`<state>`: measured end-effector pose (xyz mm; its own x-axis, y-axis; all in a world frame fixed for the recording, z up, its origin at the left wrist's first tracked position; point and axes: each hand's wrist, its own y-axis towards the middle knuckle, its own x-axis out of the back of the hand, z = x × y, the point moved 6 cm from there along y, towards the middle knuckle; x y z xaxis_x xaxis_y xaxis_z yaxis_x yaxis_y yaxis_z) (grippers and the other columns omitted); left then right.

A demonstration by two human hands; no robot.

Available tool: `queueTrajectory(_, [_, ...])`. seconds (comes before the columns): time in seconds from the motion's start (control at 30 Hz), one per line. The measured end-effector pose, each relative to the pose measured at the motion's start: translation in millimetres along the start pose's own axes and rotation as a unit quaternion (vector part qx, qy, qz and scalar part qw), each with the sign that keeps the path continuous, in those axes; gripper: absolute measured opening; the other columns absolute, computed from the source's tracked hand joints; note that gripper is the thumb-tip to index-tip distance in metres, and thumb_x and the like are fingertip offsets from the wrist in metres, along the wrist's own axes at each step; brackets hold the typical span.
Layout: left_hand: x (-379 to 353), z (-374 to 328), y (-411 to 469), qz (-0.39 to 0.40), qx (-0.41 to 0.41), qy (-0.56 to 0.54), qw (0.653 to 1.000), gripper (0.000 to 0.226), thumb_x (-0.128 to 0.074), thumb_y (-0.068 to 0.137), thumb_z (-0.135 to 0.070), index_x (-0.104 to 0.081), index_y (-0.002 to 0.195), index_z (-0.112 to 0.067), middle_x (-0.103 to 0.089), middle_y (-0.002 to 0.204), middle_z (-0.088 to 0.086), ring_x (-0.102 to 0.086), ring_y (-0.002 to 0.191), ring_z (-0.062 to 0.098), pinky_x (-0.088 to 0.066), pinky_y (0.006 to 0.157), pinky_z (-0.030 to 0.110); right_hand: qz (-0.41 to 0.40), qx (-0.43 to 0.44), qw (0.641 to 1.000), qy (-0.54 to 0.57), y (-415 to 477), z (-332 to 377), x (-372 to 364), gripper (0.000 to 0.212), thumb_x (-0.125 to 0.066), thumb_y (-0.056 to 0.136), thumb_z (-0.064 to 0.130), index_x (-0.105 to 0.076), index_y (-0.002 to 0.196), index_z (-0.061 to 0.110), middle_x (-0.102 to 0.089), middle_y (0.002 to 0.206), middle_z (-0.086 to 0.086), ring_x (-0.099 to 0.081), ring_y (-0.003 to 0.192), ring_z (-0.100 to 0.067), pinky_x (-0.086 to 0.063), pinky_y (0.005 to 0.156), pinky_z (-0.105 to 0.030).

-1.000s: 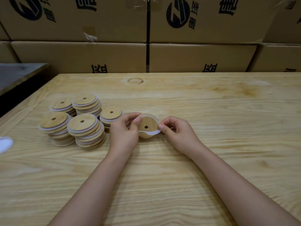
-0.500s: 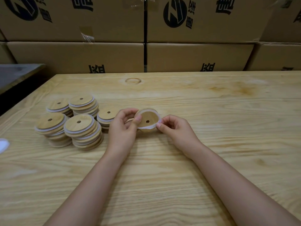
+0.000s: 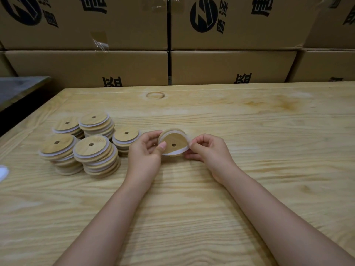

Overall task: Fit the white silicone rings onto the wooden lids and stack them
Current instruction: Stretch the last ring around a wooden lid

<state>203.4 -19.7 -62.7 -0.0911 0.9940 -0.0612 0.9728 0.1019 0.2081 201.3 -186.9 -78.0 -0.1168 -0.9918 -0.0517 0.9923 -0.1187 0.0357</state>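
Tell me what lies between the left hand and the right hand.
The head view shows a round wooden lid there, a white silicone ring partly seated around its rim.

The lid [image 3: 175,141] is warm light tan wood with a white ring [image 3: 177,151] round its edge, and the stacks [image 3: 94,150] have the same tan-and-white banding. The table [image 3: 249,141] is pale yellow with wavy darker grain, and the boxes [image 3: 86,68] are brown cardboard with black print.
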Motion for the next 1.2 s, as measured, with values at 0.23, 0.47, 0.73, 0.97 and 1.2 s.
queueTrajectory(0.23, [4,4,2,-0.016,0.047,-0.05,0.998,0.027,-0.055,0.088,0.009,-0.061,0.091,-0.017,-0.069,0.086,0.003,-0.065,0.08,0.016,-0.052,0.079,0.03,0.003,0.033,0.993,-0.112,-2,5,-4,0.016,-0.059,0.086,0.003,-0.057,0.072,0.011,-0.067,0.067,-0.004,-0.07,0.066,-0.022,-0.059,0.074,-0.04])
queueTrajectory(0.47, [7,9,4,-0.016,0.074,-0.088,0.993,0.026,-0.052,0.089,0.008,-0.06,0.09,-0.017,-0.07,0.077,-0.005,-0.068,0.066,0.002,-0.055,0.068,0.026,0.042,0.053,0.98,-0.189,-6,8,-10,0.017,-0.059,0.089,0.012,-0.056,0.074,0.018,-0.063,0.06,0.002,-0.06,0.06,-0.017,-0.054,0.066,-0.044])
queueTrajectory(0.73, [5,4,4,0.014,0.043,-0.043,0.998,0.025,-0.052,0.09,0.007,-0.058,0.098,-0.016,-0.068,0.091,0.003,-0.066,0.082,0.014,-0.053,0.079,0.03,0.024,0.065,0.993,-0.098,-6,7,-8,0.014,-0.061,0.09,0.005,-0.058,0.078,0.013,-0.062,0.069,-0.002,-0.056,0.053,-0.01,-0.046,0.051,-0.022])
queueTrajectory(0.97, [7,4,4,0.0,0.046,-0.081,0.996,0.023,-0.051,0.091,0.006,-0.057,0.095,-0.015,-0.068,0.087,0.0,-0.067,0.075,0.006,-0.056,0.072,0.028,0.039,0.071,0.993,-0.09,-5,4,-13,0.012,-0.066,0.087,0.011,-0.064,0.076,0.015,-0.064,0.064,0.006,-0.054,0.053,-0.007,-0.047,0.054,-0.02])
queueTrajectory(1.2, [5,4,3,0.014,0.034,-0.066,0.997,0.025,-0.052,0.089,0.009,-0.056,0.094,-0.016,-0.067,0.09,0.001,-0.066,0.082,0.013,-0.052,0.082,0.037,0.031,0.071,0.991,-0.112,-5,4,-12,0.014,-0.065,0.088,0.013,-0.063,0.075,0.016,-0.064,0.064,0.006,-0.054,0.055,-0.008,-0.049,0.06,-0.025])
